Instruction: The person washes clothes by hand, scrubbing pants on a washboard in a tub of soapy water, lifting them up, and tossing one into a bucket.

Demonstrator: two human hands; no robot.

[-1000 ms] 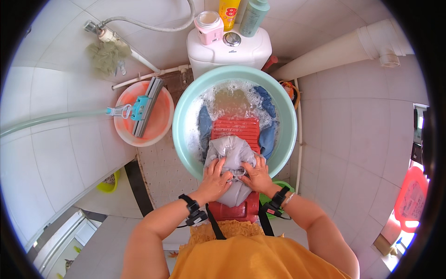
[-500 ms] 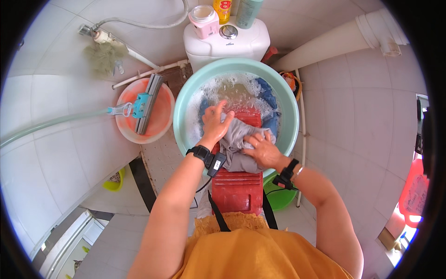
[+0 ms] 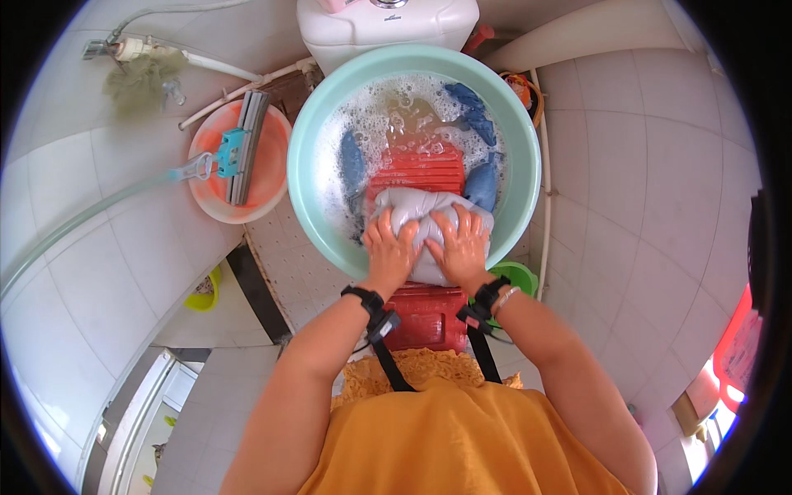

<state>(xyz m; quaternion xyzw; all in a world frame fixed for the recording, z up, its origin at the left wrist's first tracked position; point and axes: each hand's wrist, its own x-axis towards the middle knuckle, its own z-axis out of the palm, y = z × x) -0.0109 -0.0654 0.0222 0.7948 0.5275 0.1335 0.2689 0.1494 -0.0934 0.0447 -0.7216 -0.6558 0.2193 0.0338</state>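
A wet grey cloth lies bunched on a red washboard, whose ridged upper part slants down into soapy water. My left hand presses and grips the cloth's left side with bent fingers. Close beside it, my right hand holds the right side in the same way, the thumbs nearly meeting. Around the board stands a large pale green basin of foamy, cloudy water. Blue fabric floats partly sunk at the right, with another blue piece at the left. Black straps with small devices sit on both wrists.
At the left, a sponge mop rests in a pinkish-orange tub. A white toilet cistern stands behind the basin. A green basin and a thin white pipe are close at the right, by the tiled wall.
The grey cloth has been gathered into a rounder bundle. My left hand has come down from above it onto its near left side; both hands now press together. The view has tilted lower.
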